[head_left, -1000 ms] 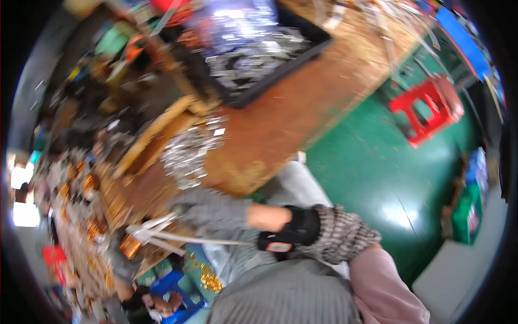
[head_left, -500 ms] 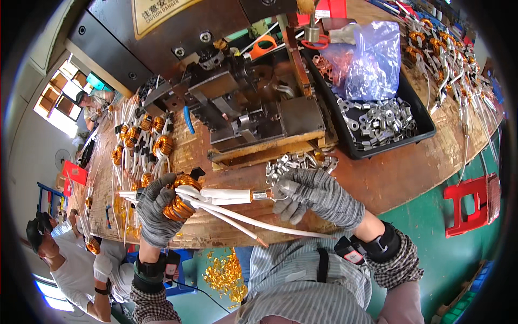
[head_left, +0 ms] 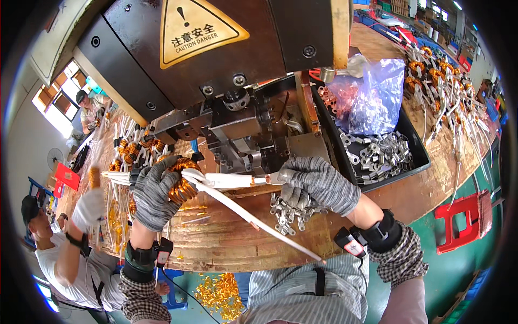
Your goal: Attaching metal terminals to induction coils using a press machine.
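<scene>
My left hand (head_left: 156, 193), in a grey knit glove, is closed round a copper-wound ring coil (head_left: 184, 189) with white-sleeved leads. One thick white lead (head_left: 229, 180) runs right from the coil, bare copper showing at its end in a metal cable lug (head_left: 275, 178). The gloved fingers of my right hand (head_left: 319, 186) pinch that lug. A thinner white lead (head_left: 264, 229) hangs down to the right with a bare copper tip. Both hands are just in front of the dark metal die (head_left: 245, 154) of a press (head_left: 216, 48); the lug is outside it.
Loose lugs (head_left: 291, 216) lie on the wooden table below my right hand. A black tray (head_left: 386, 181) of lugs and a clear plastic bag (head_left: 372, 97) stand to the right. Several coils (head_left: 129, 151) lie left, more far right. A co-worker's gloved hand (head_left: 89, 208) is at left.
Both hands have moved forward with the coil and lug, past the loose lugs and nearer the die. The view has shifted, showing more of the press. The co-worker's gloved hand has risen.
</scene>
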The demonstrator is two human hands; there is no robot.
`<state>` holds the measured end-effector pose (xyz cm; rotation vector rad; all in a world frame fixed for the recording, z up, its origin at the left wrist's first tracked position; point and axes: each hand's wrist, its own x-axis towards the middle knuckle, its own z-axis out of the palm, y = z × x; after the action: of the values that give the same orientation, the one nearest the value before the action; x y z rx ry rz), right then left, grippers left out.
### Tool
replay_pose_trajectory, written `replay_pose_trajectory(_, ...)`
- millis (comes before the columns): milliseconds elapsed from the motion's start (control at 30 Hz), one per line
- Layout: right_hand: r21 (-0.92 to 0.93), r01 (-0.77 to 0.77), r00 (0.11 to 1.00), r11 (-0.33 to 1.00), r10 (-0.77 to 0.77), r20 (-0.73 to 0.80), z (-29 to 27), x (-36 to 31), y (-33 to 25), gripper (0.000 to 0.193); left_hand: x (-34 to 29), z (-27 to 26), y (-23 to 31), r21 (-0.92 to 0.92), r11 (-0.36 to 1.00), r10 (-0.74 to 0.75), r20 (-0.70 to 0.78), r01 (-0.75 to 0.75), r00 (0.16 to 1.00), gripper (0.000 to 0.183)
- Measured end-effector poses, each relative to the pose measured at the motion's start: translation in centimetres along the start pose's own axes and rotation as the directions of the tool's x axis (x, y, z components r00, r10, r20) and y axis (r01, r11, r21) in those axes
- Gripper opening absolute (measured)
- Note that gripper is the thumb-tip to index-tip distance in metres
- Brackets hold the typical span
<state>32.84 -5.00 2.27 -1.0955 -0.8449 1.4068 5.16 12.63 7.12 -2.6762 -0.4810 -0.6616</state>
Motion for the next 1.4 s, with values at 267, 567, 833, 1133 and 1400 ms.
replay_pose_trajectory(267,-0.051,0.037,0.999,0.998,-0.037,-0.013,-1.1,2.9,-1.6,0.021,1.8,0.4,-1.1,-0.082,0.989,-0.114,0.096,0.122,0.989,0.048)
replay_pose_trajectory(567,-0.332,-0.065,0.992,0.941,0.026,-0.121,-0.6,3.6,-2.6,0.023,1.2,0.5,-1.7,-0.106,0.980,-0.133,0.293,0.170,0.947,0.049)
replay_pose_trajectory(833,-0.352,-0.125,0.987,0.928,0.080,-0.140,-0.9,3.6,-2.7,0.025,1.0,0.5,-1.7,-0.076,0.979,-0.153,0.336,0.188,0.929,0.050)
replay_pose_trajectory(1133,-0.544,-0.017,0.987,0.839,-0.072,-0.141,-0.7,3.5,-2.7,0.036,1.4,0.0,-1.5,-0.076,0.985,-0.123,0.304,0.153,0.945,0.047)
replay_pose_trajectory(1400,-0.934,0.211,0.760,0.289,-0.649,-0.029,-3.5,1.1,-1.7,0.035,1.1,-0.1,-1.5,-0.063,0.981,-0.155,0.299,0.181,0.942,0.052)
